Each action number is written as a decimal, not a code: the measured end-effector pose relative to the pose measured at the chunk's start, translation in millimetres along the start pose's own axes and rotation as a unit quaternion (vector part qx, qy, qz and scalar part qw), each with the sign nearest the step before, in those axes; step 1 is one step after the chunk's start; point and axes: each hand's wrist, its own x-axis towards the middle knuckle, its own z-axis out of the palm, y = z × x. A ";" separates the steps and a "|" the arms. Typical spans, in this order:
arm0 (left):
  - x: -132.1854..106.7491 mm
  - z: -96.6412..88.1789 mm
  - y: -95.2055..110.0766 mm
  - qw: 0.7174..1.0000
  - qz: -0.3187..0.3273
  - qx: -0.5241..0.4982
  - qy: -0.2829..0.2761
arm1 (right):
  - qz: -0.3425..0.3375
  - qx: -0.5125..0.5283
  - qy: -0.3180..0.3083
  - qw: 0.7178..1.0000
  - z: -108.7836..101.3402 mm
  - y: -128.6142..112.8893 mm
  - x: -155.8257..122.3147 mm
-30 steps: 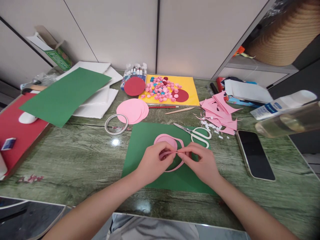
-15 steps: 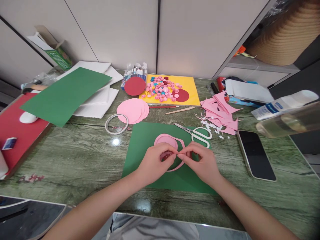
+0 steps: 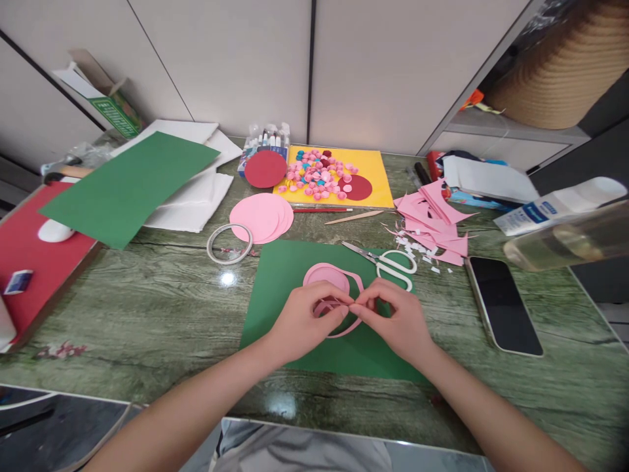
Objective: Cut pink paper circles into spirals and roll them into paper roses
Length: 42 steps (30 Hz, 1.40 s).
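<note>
My left hand and my right hand meet fingertip to fingertip over a green paper sheet. Between their pinched fingers is a pink paper strip, which curves in a loop around and below the fingertips. Its pinched end is mostly hidden by my fingers. The strip runs on to a pink paper disc lying just behind my left hand; whether they are joined I cannot tell. White-handled scissors lie with blades part open on the green sheet, just beyond my right hand.
Pink paper circles and a tape roll lie to the left. Rolled paper pieces cover a yellow sheet at the back. Pink scraps, a phone and a glue bottle are on the right.
My fingertips have shifted very slightly to the right, and the pink strip inside my left hand's curl has turned a little. Everything else stays where it was.
</note>
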 end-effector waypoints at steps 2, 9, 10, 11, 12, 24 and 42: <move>0.4 -0.7 -1.1 1.000 -0.006 -0.020 -0.006 | -0.001 -0.005 0.000 1.000 0.5 0.6 0.1; 2.0 -2.3 0.0 0.994 -0.026 -0.099 -0.045 | 0.000 0.001 -0.013 1.000 0.5 -1.2 -0.4; 2.1 -2.2 0.7 0.992 -0.028 -0.110 -0.051 | 0.004 0.003 -0.016 1.000 0.5 -1.3 -0.2; 2.0 -2.0 1.4 0.991 -0.030 -0.118 -0.056 | 0.008 0.006 -0.019 1.000 0.6 -1.3 0.2; 1.8 -1.7 1.9 0.990 -0.031 -0.124 -0.060 | 0.012 0.008 -0.023 1.000 0.8 -1.0 0.5; 1.0 0.5 3.2 0.992 -0.034 -0.102 -0.063 | 0.024 -0.024 -0.034 0.999 1.1 2.5 1.0; 2.0 -1.1 -0.7 0.988 -0.051 -0.128 -0.068 | -0.040 -0.086 0.006 0.995 2.3 6.5 -0.7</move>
